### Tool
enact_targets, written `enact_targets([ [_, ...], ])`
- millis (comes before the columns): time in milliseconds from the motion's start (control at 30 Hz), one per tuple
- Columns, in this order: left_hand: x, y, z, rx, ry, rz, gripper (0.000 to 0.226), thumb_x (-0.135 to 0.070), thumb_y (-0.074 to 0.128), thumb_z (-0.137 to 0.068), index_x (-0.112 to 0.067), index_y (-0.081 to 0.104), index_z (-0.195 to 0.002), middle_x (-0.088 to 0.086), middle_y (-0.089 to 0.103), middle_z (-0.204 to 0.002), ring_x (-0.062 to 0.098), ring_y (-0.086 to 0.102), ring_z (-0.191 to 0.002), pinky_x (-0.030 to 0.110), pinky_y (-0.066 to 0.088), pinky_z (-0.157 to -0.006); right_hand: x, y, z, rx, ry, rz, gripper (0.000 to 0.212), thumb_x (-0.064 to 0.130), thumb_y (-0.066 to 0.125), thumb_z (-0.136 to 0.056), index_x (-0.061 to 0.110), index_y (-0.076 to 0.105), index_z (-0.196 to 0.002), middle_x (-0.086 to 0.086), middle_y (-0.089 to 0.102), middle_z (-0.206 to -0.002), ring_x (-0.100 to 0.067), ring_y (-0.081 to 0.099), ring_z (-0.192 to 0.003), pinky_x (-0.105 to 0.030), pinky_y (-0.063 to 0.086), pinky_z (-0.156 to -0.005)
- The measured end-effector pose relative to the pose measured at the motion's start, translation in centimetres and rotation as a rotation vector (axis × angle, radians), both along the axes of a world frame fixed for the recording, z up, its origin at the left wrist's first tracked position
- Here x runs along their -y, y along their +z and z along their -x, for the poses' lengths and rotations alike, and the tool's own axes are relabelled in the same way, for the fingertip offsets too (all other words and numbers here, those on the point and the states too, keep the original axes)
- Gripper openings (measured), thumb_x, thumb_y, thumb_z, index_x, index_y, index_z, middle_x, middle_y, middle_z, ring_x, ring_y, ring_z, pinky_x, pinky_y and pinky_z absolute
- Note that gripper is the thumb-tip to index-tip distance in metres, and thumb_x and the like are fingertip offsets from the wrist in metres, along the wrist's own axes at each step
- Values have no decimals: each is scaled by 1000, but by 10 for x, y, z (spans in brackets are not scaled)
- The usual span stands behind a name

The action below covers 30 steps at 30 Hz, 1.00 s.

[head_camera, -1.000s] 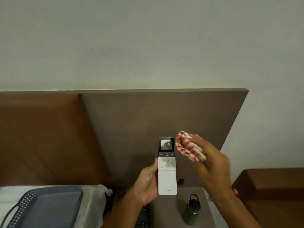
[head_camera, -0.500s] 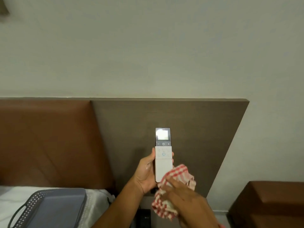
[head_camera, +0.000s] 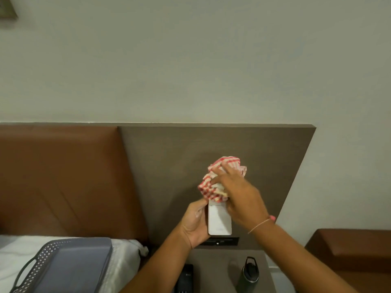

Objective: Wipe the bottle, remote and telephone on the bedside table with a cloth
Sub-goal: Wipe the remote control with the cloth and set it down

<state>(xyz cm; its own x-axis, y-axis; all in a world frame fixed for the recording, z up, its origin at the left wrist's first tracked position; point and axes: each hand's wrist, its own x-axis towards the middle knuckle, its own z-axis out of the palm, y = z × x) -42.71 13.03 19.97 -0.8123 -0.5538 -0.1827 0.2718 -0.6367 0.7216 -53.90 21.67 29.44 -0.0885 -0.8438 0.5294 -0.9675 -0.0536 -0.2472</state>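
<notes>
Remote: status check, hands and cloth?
Left hand holds remote upright. Right hand grips cloth, pressed over remote's upper half. Bottle stands on bedside table, nothing obstructing.

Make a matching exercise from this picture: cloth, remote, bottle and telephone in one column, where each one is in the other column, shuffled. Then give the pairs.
Things
1. cloth
2. remote
3. bottle
4. telephone

Places
A. stands upright on the bedside table
B. held up in the left hand
C. lies flat, left of the bottle, cut off by the picture's lower edge
D. bunched in the right hand, over the remote's top

Pairs: 1-D, 2-B, 3-A, 4-C
</notes>
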Motion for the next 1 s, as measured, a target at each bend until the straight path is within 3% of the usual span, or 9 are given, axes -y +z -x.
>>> enact_targets([
  [67, 3, 2, -3, -58, -2, -31, 40, -32, 65, -83, -5, 73, -111, 17, 73, -106, 31, 69, -97, 43, 54, -90, -10, -17, -12, -6, 80, 3, 78, 5, 86, -54, 22, 56, -124, -7, 61, -130, -24, 60, -117, -37, 57, -83],
  [200, 15, 5, -9, -64, 30, -99, 59, -47, 44, -98, -3, 57, -135, 20, 66, -123, 33, 65, -109, 49, 43, -107, -53, -70, -31, -110, 231, -137, 86, 33, 92, -25, 27, 66, -107, 7, 71, -111, -7, 61, -109, -25, 35, -95],
  [267, 17, 5, -10, -64, 64, -87, 59, -48, 45, -98, -7, 53, -140, 18, 65, -119, 29, 64, -102, 46, 48, -99, -57, -74, -37, -27, 286, -276, 65, 31, 84, -51, 31, 65, -113, 11, 64, -123, 0, 55, -115, -17, 35, -97],
  [367, 16, -1, -14, -53, 38, -48, 56, -49, 44, -99, -10, 56, -137, 16, 64, -121, 27, 64, -102, 42, 53, -93, -58, -76, -25, 215, 158, -149, 49, 20, 58, -93, 38, 43, -136, 19, 47, -138, 4, 44, -124, -2, 28, -97],
  [467, 9, -7, -14, 4, 2, -2, 54, -50, 43, -99, -14, 61, -134, 12, 68, -122, 27, 66, -105, 43, 52, -95, -64, -46, -1, 428, 10, 198, 52, 32, 67, -83, 31, 52, -132, 16, 59, -128, -1, 57, -117, -16, 45, -97],
  [533, 3, -13, -10, 43, 1, -22, 49, -48, 50, -96, -16, 65, -129, 11, 71, -115, 25, 68, -99, 40, 55, -89, -53, -32, 13, 384, -4, 311, 49, 29, 68, -84, 26, 54, -130, 10, 60, -128, -4, 57, -117, -26, 51, -94],
  [733, -5, -15, 3, -21, -7, -56, 33, -27, 58, -87, -7, 76, -105, 16, 74, -102, 29, 71, -92, 41, 58, -85, -5, -32, -5, 15, 33, 162, 73, 0, 85, -50, 18, 60, -115, -9, 64, -124, -27, 57, -119, -38, 45, -92],
  [867, 7, -12, 0, -64, -18, -162, 54, -45, 40, -100, -5, 68, -124, 19, 72, -116, 32, 70, -106, 46, 54, -94, -40, -99, -27, -13, 162, 9, 79, 24, 91, -41, 27, 57, -113, 7, 54, -129, -5, 24, -136, -35, 24, -108],
  [1000, 10, -23, 7, -4, 76, -191, 57, -47, 44, -99, -10, 52, -141, 17, 68, -115, 28, 66, -98, 44, 54, -91, -74, -137, -30, 1, 172, -132, 69, 33, 89, -45, 37, 60, -108, 13, 60, -128, -2, 21, -136, -36, 34, -107],
])
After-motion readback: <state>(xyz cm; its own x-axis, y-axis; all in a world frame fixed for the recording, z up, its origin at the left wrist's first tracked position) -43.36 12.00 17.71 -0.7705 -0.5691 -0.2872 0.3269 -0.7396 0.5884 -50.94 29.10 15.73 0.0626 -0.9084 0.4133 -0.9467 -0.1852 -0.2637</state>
